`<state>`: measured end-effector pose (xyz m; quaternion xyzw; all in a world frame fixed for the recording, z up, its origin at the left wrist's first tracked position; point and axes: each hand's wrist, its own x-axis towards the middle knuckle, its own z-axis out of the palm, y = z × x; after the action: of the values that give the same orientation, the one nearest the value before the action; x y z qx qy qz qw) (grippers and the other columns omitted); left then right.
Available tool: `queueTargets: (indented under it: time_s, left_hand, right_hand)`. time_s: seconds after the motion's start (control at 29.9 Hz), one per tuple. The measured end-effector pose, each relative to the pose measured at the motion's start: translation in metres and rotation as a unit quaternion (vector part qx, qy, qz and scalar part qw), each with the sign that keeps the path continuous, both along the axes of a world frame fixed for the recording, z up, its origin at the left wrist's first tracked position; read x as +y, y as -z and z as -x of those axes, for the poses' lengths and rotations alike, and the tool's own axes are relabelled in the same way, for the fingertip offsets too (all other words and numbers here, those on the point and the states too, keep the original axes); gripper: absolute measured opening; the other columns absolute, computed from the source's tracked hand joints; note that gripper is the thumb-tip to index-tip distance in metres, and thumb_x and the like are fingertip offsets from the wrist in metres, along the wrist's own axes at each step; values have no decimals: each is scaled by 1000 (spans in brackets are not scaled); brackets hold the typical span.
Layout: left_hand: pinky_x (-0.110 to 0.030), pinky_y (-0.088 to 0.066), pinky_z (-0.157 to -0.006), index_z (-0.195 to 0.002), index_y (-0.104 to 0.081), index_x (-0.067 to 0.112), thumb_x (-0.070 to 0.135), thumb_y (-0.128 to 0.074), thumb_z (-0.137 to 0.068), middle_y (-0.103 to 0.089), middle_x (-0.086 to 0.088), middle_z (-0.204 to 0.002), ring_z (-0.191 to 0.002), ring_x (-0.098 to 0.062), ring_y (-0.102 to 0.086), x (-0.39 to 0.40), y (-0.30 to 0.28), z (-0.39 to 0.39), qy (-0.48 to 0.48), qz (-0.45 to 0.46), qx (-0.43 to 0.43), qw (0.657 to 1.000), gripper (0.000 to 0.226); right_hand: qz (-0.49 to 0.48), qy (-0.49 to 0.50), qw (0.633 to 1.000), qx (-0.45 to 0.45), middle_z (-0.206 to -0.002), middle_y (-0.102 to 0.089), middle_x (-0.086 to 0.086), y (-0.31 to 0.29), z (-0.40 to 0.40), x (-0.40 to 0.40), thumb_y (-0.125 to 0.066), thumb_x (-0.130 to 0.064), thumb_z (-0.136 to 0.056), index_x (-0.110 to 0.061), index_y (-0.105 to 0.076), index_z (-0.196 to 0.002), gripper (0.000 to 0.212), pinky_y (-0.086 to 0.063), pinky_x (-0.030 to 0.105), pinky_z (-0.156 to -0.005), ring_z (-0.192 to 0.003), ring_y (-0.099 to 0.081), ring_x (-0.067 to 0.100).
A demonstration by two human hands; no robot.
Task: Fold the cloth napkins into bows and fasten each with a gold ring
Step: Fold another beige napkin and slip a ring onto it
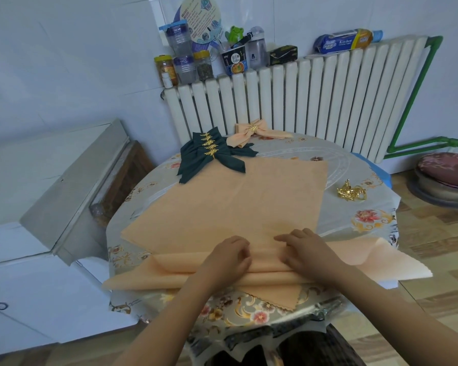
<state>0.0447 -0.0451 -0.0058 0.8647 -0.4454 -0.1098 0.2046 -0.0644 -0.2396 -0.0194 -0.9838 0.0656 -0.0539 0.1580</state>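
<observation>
A peach cloth napkin point(238, 204) lies spread across the round table, its near part gathered into long pleats along the front edge. My left hand point(229, 256) grips the pleated folds with curled fingers. My right hand point(304, 249) pinches the same folds just to the right. A pile of gold rings point(352, 192) lies at the right of the napkin. At the far side rest several dark green bows point(210, 157) with gold rings and a finished peach bow point(251, 133).
The table carries a floral plastic cover point(368, 220). A white radiator point(315, 101) stands behind it, with jars, bottles and a kitchen-paper roll on top. A white cabinet point(50, 194) is at the left. A cushioned stool point(447, 178) stands at the right.
</observation>
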Motion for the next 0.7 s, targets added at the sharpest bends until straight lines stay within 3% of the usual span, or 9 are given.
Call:
queueTargets:
  time_s: [0.07, 0.13, 0.2, 0.27, 0.33, 0.4, 0.47, 0.53, 0.7]
  left_hand:
    - [-28, -32, -105, -128, -45, 19, 21, -47, -94, -46, 0, -137, -126, -17, -42, 0, -1, 10, -11, -12, 27, 1000, 35]
    - [-28, -16, -114, -149, -20, 23, 23, -36, -97, -23, 3, -155, -141, -13, -21, 3, 3, 18, -3, -56, 14, 998, 54]
    - [-28, -1, -116, -152, -5, 25, 27, -25, -101, -2, 5, -159, -145, -7, -1, 7, 8, 24, 13, -117, -29, 993, 55]
    - [-30, 6, -116, -152, 1, 26, 30, -20, -102, 7, 6, -159, -144, -5, 8, 11, 13, 31, 21, -155, -67, 985, 54]
    - [-33, 11, -116, -151, 5, 27, 32, -18, -102, 11, 7, -158, -144, -5, 12, 16, 15, 38, 19, -171, -89, 981, 54]
    - [-34, 15, -115, -150, 8, 27, 37, -13, -101, 13, 8, -158, -143, -6, 15, 18, 19, 41, 17, -179, -104, 978, 54]
    - [-35, 16, -115, -150, 9, 27, 47, 2, -91, 13, 8, -158, -143, -6, 16, 22, 21, 44, 17, -185, -113, 976, 62]
    - [-36, 15, -115, -149, 10, 27, 52, 15, -77, 13, 8, -158, -143, -6, 17, 25, 23, 49, 23, -176, -117, 977, 77]
    - [-38, 15, -115, -150, 7, 27, 42, -6, -94, 14, 7, -157, -143, -7, 17, 30, 21, 54, 21, -176, -91, 980, 59]
  right_hand:
    - [15, -12, 1000, 0, -124, -54, -3, 6, 5, 2, -41, -45, -90, -28, -54, -130, 44, -34, 32, -97, -113, -45, 21]
    - [-1, -18, 1000, -3, -135, -50, -4, 9, 11, 6, -22, -55, -84, -29, -55, -129, 61, -32, 35, -102, -124, -43, 21]
    - [10, -20, 1000, 2, -146, -40, -9, 12, 19, 10, -6, -59, -75, -31, -48, -134, 78, -24, 33, -108, -135, -32, 15]
    - [22, -22, 999, 7, -149, -34, -12, 17, 25, 12, 2, -60, -73, -34, -39, -140, 83, -15, 27, -111, -140, -25, 9]
    - [22, -24, 999, 13, -149, -34, -11, 19, 33, 17, 5, -64, -77, -34, -37, -142, 83, -10, 25, -112, -141, -25, 9]
    - [34, -21, 999, 22, -144, -44, -7, 17, 40, 20, 6, -65, -87, -32, -45, -138, 79, -9, 24, -109, -137, -36, 13]
    - [59, -10, 998, 27, -129, -60, -2, 17, 47, 24, -1, -52, -98, -29, -58, -127, 68, -19, 26, -103, -121, -55, 16]
    - [67, -2, 997, 24, -123, -64, -1, 21, 53, 25, -7, -44, -101, -27, -62, -122, 61, -26, 29, -100, -114, -61, 18]
    - [117, -12, 993, -28, -126, -62, 1, 29, 58, 25, -9, -44, -101, -27, -62, -124, 59, -26, 30, -101, -117, -59, 20]
